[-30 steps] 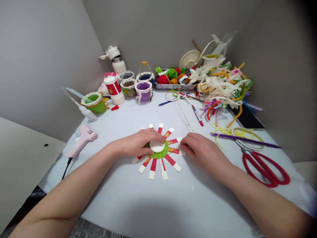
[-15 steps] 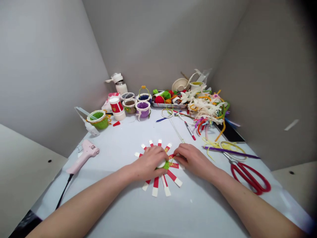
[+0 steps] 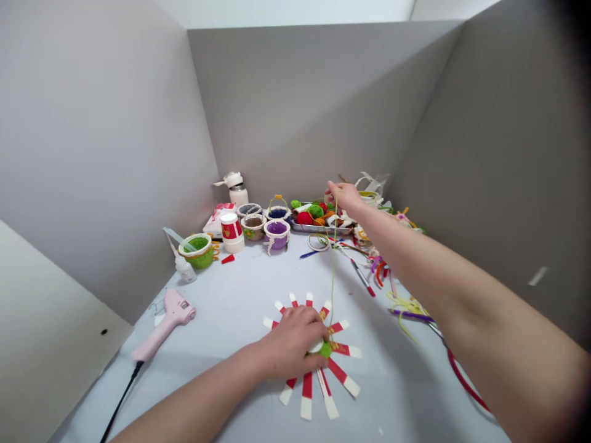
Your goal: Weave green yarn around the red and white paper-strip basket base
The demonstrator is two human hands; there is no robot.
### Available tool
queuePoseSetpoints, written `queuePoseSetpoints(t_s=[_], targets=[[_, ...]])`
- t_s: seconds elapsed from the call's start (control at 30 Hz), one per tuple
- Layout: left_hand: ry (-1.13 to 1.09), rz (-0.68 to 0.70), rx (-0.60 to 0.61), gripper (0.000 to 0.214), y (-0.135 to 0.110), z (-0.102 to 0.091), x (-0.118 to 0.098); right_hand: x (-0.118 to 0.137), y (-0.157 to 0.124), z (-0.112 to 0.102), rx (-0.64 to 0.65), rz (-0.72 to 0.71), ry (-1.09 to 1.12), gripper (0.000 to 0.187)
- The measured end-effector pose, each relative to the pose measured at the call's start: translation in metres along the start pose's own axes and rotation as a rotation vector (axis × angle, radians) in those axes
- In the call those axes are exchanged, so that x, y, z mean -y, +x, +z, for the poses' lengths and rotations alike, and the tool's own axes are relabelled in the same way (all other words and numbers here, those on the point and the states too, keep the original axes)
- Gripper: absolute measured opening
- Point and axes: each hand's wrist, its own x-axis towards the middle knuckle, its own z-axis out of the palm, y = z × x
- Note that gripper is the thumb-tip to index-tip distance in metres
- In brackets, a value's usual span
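Observation:
A paper cup cut into red and white strips lies splayed flat on the white table, with green yarn woven round its base. My left hand presses down on its centre, fingers curled over the base. My right hand is raised far out above the tray of yarn balls, pinching a thin green strand of yarn. The strand runs taut from the pinch down to the woven base.
Several small decorated cup baskets and a red and white cup stand at the back left. A pink glue gun lies left. Pipe cleaners and raffia, a red pen and red scissors lie right. Grey walls enclose the table.
My right hand left the strips and rose far back over the tray, pulling the green strand taut. My left hand stayed on the cup base. The camera tilted up.

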Motion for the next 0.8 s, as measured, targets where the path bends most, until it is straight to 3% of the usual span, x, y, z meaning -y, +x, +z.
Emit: queuePoseSetpoints(t_s=[0.2,0.4,0.53,0.8], targets=[[-0.004,-0.038,0.035,0.033,0.002,0.002,0.002,0.044,0.055,0.009,-0.025,0.071,0.328,0.036],[-0.009,-0.034,0.039,0.031,0.002,0.001,0.002,0.09,0.067,-0.024,-0.07,-0.082,0.514,0.014],[-0.01,-0.029,0.029,0.028,0.002,0.001,0.002,0.119,0.049,-0.063,-0.075,-0.205,0.518,0.017],[0.028,-0.014,0.018,0.029,0.001,-0.001,0.0,0.157,-0.029,-0.143,-0.249,-0.522,0.408,0.028]])
